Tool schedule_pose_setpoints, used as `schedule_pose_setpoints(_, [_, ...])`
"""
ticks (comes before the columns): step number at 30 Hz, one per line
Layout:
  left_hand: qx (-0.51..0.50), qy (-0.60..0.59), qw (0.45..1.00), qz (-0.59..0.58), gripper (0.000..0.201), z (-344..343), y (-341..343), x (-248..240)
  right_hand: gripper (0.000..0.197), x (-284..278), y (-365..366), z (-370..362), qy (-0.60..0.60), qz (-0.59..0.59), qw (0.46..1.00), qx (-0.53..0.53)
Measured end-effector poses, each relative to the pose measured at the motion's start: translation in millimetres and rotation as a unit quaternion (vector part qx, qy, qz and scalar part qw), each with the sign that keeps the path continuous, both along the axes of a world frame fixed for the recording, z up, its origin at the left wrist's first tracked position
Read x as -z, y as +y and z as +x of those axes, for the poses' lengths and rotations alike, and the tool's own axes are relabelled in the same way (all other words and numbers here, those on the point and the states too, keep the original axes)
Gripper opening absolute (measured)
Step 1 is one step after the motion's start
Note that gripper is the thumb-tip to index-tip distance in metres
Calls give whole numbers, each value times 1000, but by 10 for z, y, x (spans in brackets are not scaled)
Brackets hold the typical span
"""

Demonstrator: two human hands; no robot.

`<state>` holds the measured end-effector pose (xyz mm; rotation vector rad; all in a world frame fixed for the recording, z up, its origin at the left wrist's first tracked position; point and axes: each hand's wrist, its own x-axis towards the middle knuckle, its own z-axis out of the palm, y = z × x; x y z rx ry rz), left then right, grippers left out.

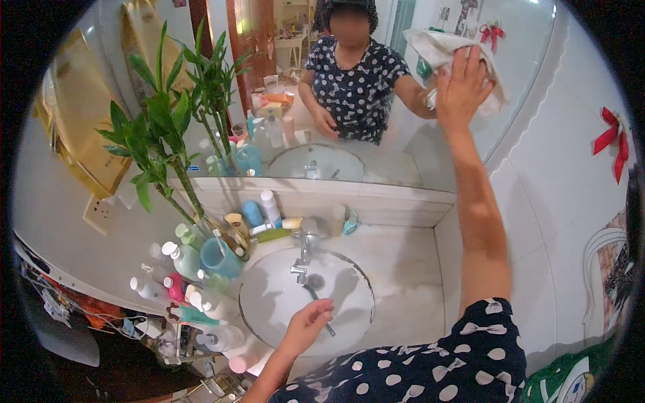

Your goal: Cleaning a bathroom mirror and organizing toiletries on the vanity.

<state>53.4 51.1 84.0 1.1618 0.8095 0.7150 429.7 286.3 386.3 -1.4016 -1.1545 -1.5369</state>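
Note:
My right hand [463, 87] is raised at the upper right and presses a white cloth [430, 46] against the mirror [403, 151], its fingers laid over the folds. The cloth hangs out on both sides of the hand. Low over the white washbasin [262, 319], my left hand [308, 326] is loosely curled and seems to hold nothing. A thin dark stick [330, 329] lies in the basin, partly hidden behind that hand. The chrome faucet [304, 252] stands at the basin's back edge.
Several pump bottles [181, 258] and a blue cup [220, 258] crowd the counter left of the basin. A tall green plant [161, 124] rises behind them. A red bow [611, 142] hangs on the right wall. My reflection shows in the mirror.

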Motion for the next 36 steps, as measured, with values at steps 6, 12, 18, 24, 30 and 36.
schedule_pose_setpoints(6, [16,26,1000,1,35,105,-32,-2,51,1943,21,-325,35,-216,975,-35])
schedule_pose_setpoints(12, [22,26,999,3,35,94,-86,-31,42,2519,-359,-637,22,-328,934,-137])
schedule_pose_setpoints(18, [38,29,999,0,34,108,-107,-3,52,2712,-713,355,80,-316,945,-33])
schedule_pose_setpoints(24, [32,21,999,5,33,-38,-150,48,66,2607,-782,562,170,-209,955,-127])
schedule_pose_setpoints(30, [30,-2,1000,-3,34,-92,-135,208,75,2791,-298,-543,327,-105,900,-267])
schedule_pose_setpoints(36, [-7,-4,1000,-18,33,-315,-152,246,71,2559,-97,-1744,73,-427,859,-273])
